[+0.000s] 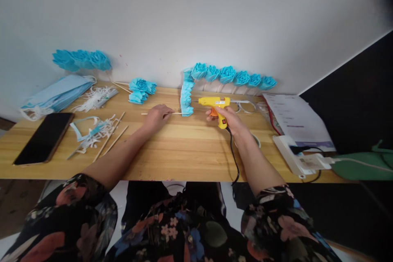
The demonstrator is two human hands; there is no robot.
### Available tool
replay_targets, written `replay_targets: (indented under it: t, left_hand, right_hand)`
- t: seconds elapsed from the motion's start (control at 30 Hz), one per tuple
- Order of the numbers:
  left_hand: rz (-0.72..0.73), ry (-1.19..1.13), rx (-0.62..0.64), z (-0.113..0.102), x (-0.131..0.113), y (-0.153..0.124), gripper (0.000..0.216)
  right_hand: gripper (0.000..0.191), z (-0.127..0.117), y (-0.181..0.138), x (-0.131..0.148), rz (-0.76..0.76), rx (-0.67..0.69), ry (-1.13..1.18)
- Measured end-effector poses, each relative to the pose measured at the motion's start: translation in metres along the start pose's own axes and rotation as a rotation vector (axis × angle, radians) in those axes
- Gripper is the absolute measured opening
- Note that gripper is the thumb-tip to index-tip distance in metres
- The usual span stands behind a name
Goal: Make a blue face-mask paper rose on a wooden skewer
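My right hand (231, 119) is wrapped round the grip of a yellow glue gun (211, 101), its fingers near the orange trigger. The gun's nozzle points left, close to a pleated blue strip (186, 94) that runs up the table towards the wall. On the left, my left hand (158, 117) pinches a thin wooden stick (176, 113), whose right end meets the near end of the strip. Several blue folded flowers (227, 74) on sticks lean against the wall behind the gun.
Left are more blue flowers (82, 60), a flower cluster (139, 90), face masks (58, 92), white scraps (96, 97), loose sticks (109, 137) and a phone (44, 138). Right are scissors (245, 107), papers (297, 118) and a power strip (291, 155). The gun's black cord (235, 155) hangs over the front edge.
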State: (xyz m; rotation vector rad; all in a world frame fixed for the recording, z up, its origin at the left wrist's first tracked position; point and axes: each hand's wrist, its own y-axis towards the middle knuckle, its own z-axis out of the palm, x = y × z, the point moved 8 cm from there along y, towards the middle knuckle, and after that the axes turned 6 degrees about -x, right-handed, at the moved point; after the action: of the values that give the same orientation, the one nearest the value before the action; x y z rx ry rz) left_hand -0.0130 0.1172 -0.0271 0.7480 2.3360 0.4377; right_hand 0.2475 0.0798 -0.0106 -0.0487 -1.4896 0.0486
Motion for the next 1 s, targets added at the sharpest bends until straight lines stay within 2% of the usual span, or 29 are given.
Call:
replay_targets:
  t: [0.17, 0.4, 0.5, 0.67, 0.8, 1.0]
  left_hand:
    - [-0.012, 0.042, 0.014, 0.001, 0.002, 0.003, 0.033]
    - [-0.031, 0.086, 0.056, 0.003, 0.007, 0.016, 0.032]
    - [-0.007, 0.065, 0.020, -0.001, 0.006, 0.014, 0.033]
    - [0.050, 0.070, 0.025, -0.007, 0.003, 0.007, 0.035]
    - [0.073, 0.052, 0.035, -0.008, 0.001, 0.007, 0.035]
    - [0.144, 0.009, 0.003, -0.010, -0.003, 0.007, 0.036]
  right_hand:
    - [0.045, -0.012, 0.000, 0.002, -0.009, -0.039, -0.121]
    - [0.042, -0.010, -0.001, 0.004, -0.035, -0.012, -0.213]
    - [0.042, -0.002, -0.004, 0.001, -0.011, 0.046, -0.172]
    - [0.038, 0.002, -0.006, 0.005, -0.029, 0.000, -0.119]
    - [0.039, 0.008, -0.009, 0.011, -0.066, 0.047, -0.065]
    - [0.040, 0.008, -0.008, 0.007, -0.070, 0.083, -0.070]
